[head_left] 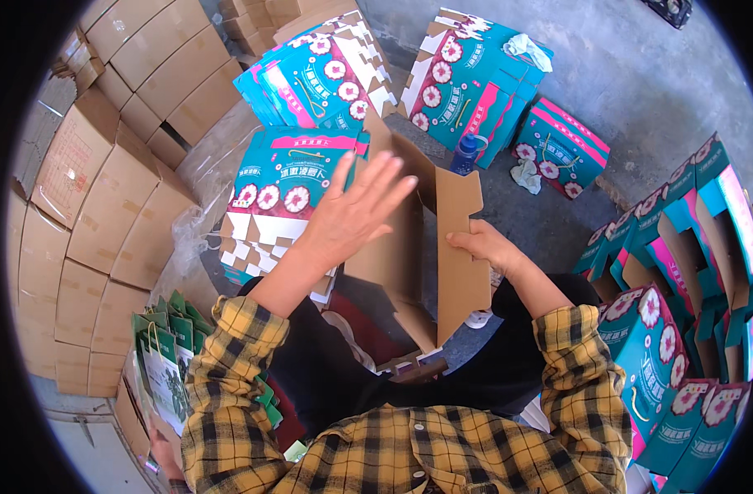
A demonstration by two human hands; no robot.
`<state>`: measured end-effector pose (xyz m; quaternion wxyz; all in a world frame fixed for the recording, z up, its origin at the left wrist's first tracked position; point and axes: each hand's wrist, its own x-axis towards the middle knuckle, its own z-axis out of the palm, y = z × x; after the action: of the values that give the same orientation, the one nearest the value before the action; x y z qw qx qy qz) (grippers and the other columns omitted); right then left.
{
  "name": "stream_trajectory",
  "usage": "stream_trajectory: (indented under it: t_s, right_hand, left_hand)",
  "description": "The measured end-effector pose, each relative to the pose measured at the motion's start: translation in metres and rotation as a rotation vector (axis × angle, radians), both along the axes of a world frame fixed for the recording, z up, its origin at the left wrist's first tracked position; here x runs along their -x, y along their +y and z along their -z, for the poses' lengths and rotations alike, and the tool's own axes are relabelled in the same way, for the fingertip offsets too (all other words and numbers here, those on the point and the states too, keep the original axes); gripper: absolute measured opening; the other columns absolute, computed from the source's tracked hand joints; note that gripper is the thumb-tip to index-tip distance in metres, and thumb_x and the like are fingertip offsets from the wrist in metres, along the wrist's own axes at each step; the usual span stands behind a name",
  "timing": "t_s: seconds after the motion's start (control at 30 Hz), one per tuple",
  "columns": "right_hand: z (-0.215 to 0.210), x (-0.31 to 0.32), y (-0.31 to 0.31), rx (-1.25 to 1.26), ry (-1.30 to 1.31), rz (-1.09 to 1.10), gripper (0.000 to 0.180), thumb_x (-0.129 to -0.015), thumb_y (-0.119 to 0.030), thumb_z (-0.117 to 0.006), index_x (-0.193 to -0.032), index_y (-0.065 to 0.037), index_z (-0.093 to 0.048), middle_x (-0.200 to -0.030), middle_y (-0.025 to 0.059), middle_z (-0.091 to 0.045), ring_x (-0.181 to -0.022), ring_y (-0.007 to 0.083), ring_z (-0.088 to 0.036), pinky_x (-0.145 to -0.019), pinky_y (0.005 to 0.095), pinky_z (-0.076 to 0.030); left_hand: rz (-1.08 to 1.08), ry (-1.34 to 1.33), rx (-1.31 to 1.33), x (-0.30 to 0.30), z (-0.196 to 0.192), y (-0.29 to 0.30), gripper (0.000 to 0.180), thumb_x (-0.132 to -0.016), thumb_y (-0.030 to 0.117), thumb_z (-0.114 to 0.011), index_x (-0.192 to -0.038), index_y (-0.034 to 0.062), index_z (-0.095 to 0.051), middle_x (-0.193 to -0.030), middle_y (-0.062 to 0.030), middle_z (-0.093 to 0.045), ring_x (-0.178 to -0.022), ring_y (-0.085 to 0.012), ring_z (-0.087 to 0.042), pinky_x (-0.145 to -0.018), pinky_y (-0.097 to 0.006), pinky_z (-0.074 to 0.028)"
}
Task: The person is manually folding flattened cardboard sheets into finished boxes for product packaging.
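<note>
Fingers of the right hand (497,249) grasp the side panel of an open brown carton (456,280) between the knees, while those of the left hand (343,216) spread wide, released. Beyond it stand a pink-banded teal box (562,152) and a blue bottle (465,155).

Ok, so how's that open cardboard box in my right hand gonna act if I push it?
The cardboard box is probably light for its size, as its walls look thin. The panel your right hand grips looks flat, so it's likely fairly stiff. The whole may still skew or fold, since it stands open with a loose-looking flap.
</note>
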<state>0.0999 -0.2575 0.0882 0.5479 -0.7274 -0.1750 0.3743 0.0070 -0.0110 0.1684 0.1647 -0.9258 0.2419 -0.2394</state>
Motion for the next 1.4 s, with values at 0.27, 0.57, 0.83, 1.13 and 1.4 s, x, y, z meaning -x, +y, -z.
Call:
stream_trajectory:
  t_s: [0.27, 0.57, 0.83, 1.13, 1.4]
  right_hand:
    - [-0.001, -0.002, 0.009, 0.007, -0.025, -0.016, 0.025, -0.088, -0.026, -0.058, -0.099, -0.005, -0.063, -0.081, -0.0013, -0.062, -0.069, 0.0071, -0.057, -0.058, 0.0227, -0.044]
    - [0.009, -0.006, 0.012, -0.005, 0.046, -0.005, 0.024, -0.089, -0.023, -0.058, -0.101, -0.003, -0.062, -0.085, 0.0009, -0.063, -0.073, 0.0088, -0.06, -0.062, 0.0244, -0.048]
    - [0.008, -0.013, 0.015, -0.1, 0.167, 0.057, 0.028, -0.091, -0.02, -0.057, -0.111, -0.001, -0.059, -0.095, 0.005, -0.065, -0.08, 0.0117, -0.064, -0.067, 0.027, -0.052]
    - [0.014, -0.006, 0.043, -0.007, 0.075, 0.022, 0.026, -0.089, -0.023, -0.055, -0.1, -0.001, -0.062, -0.087, 0.0029, -0.064, -0.074, 0.0115, -0.06, -0.065, 0.0274, -0.047]
    - [0.037, -0.062, 0.018, 0.11, -0.028, 0.107, 0.024, -0.086, -0.025, -0.058, -0.091, -0.003, -0.066, -0.077, 0.0017, -0.064, -0.068, 0.0103, -0.058, -0.059, 0.0264, -0.044]
  left_hand:
    - [-0.144, 0.062, 0.091, 0.018, 0.033, 0.042, 0.084, -0.07, 0.047, -0.071, -0.138, 0.0107, -0.039, -0.147, -0.0101, -0.033, -0.139, -0.0256, -0.025, -0.112, -0.053, -0.017]
    - [-0.167, -0.006, 0.36, 0.018, 0.05, 0.061, 0.074, -0.075, 0.038, -0.069, -0.137, 0.007, -0.04, -0.145, -0.0135, -0.036, -0.135, -0.0295, -0.03, -0.11, -0.051, -0.021]
    - [-0.298, 1.223, 1.42, 0.036, 0.111, 0.099, 0.081, -0.074, 0.025, -0.074, -0.14, 0.0001, -0.034, -0.131, -0.0206, -0.047, -0.12, -0.0261, -0.047, -0.098, -0.039, -0.04]
    - [-0.077, 0.638, 1.452, 0.019, 0.158, 0.025, 0.071, -0.086, 0.026, -0.062, -0.141, -0.0019, -0.026, -0.136, -0.0212, -0.041, -0.126, -0.0311, -0.043, -0.102, -0.039, -0.036]
    - [-0.219, 0.395, 1.25, 0.024, 0.136, 0.005, 0.058, -0.081, 0.004, -0.051, -0.137, -0.0034, -0.034, -0.125, -0.0242, -0.049, -0.115, -0.0383, -0.049, -0.095, -0.04, -0.042]
